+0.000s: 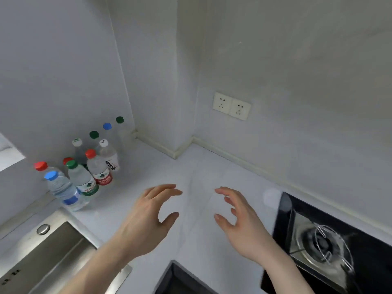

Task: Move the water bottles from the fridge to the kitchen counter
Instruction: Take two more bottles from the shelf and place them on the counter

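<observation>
Head view. Clear plastic water bottles [84,177] with red, green, blue and white caps stand clustered on the pale tabletop [148,177], far left against the wall. The left hand [148,217] and right hand [237,219] hover near, fingers spread wide, holding nothing. The fridge is unseen; any further bottle should be gripped mid-body and set upright beside the cluster.

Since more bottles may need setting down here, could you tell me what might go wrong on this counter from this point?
The water bottles stand tightly clustered by the wall; setting another among them could knock one over. The blue-capped bottle stands nearest the sink, so a nudge might tip it in. Both the left hand and right hand hover empty over the counter, and the gas burner sits close beside the right hand.
</observation>
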Demonstrator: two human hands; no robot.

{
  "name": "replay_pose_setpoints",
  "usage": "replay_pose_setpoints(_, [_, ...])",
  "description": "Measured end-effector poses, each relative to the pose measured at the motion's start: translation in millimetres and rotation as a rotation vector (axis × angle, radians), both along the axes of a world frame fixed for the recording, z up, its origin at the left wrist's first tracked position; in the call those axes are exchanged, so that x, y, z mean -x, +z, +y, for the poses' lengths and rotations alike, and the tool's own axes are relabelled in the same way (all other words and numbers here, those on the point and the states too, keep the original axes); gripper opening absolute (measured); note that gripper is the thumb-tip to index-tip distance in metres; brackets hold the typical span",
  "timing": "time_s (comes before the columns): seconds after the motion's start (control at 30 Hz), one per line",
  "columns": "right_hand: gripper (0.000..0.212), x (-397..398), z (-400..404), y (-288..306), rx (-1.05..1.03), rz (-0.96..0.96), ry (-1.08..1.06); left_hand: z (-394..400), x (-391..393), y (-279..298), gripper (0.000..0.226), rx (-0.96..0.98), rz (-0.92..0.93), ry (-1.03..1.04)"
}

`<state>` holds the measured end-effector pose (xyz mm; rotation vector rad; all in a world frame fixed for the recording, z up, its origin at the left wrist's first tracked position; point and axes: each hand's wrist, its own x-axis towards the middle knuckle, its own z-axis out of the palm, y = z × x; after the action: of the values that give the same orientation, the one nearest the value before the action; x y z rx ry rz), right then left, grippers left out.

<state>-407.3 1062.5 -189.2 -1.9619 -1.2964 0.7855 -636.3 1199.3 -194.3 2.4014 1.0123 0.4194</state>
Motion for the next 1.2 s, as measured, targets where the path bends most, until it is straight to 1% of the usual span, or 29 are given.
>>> replay_pose_setpoints(0.1, [0.053,-26,-46,5,0.002,-0.028,-0.089,-23,-43,7,0.047,-0.024,-0.009,-0.095])
replay_pose_setpoints(0.2, [0.054,-56,-104,8,0.009,-0.053,-0.188,-64,-88,12,0.047,0.008,-0.030,-0.183])
replay_pose_setpoints(0.23, [0.055,-69,-138,14,0.001,-0.059,-0.248,-87,-114,15,0.047,0.006,-0.032,-0.248])
replay_pose_setpoints(0.33, [0.056,-85,-173,16,0.021,-0.063,-0.295,-114,-138,17,0.047,0.031,-0.057,-0.301])
replay_pose_setpoints(0.4, [0.055,-99,-220,21,0.013,-0.048,-0.362,-147,-169,20,0.047,0.011,-0.037,-0.388])
replay_pose_setpoints(0.43, [0.055,-102,-223,19,0.010,-0.042,-0.361,-150,-168,21,0.048,0.016,-0.029,-0.386])
replay_pose_setpoints(0.53, [0.057,-116,-273,21,-0.003,-0.038,-0.440,-185,-195,21,0.050,0.025,-0.032,-0.470])
replay_pose_setpoints(0.67, [0.061,-130,-349,20,-0.024,-0.022,-0.594,-240,-244,23,0.050,0.039,-0.012,-0.644])
replay_pose_setpoints(0.73, [0.062,-131,-376,21,-0.027,-0.021,-0.652,-257,-262,23,0.052,0.051,-0.020,-0.704])
replay_pose_setpoints(0.8, [0.063,-129,-410,23,-0.033,-0.035,-0.754,-278,-289,22,0.054,0.061,-0.026,-0.809])
replay_pose_setpoints(0.9, [0.063,-115,-466,26,-0.038,-0.066,-0.972,-319,-335,24,0.056,0.073,-0.009,-1.017])
replay_pose_setpoints(0.97, [0.063,-100,-496,30,-0.001,-0.087,-1.107,-349,-361,28,0.056,0.059,-0.006,-1.145])
replay_pose_setpoints(1.07, [0.063,-77,-528,37,0.043,-0.093,-1.307,-392,-386,35,0.057,0.060,0.009,-1.314])
replay_pose_setpoints(1.2, [0.062,-49,-562,46,0.043,-0.155,-1.503,-446,-414,42,0.056,0.086,-0.026,-1.521])
